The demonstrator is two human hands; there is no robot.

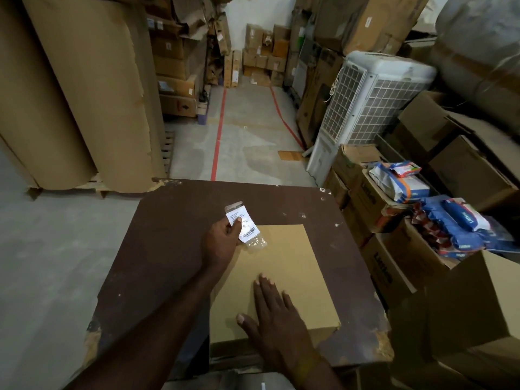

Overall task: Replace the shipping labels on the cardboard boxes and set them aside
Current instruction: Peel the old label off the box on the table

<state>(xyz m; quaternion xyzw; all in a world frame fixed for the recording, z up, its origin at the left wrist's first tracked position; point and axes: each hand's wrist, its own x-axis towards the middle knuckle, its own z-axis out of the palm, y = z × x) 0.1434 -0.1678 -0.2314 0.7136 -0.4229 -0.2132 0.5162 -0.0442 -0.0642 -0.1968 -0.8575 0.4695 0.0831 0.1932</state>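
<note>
The left hand (222,243) pinches a white barcoded shipping label in a clear plastic sleeve (245,228) over the far left corner of the flat brown cardboard box (284,266); the right hand (277,316) lies flat, fingers straight, on the box's near part.

Brown worn table (174,249); white air cooler (371,108); tall cardboard rolls (70,94); blue packets (461,229)

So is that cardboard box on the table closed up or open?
Closed, as far as shows: the cardboard box presents one flat, unbroken top, with the right hand lying flat on it. No raised flaps.
</note>
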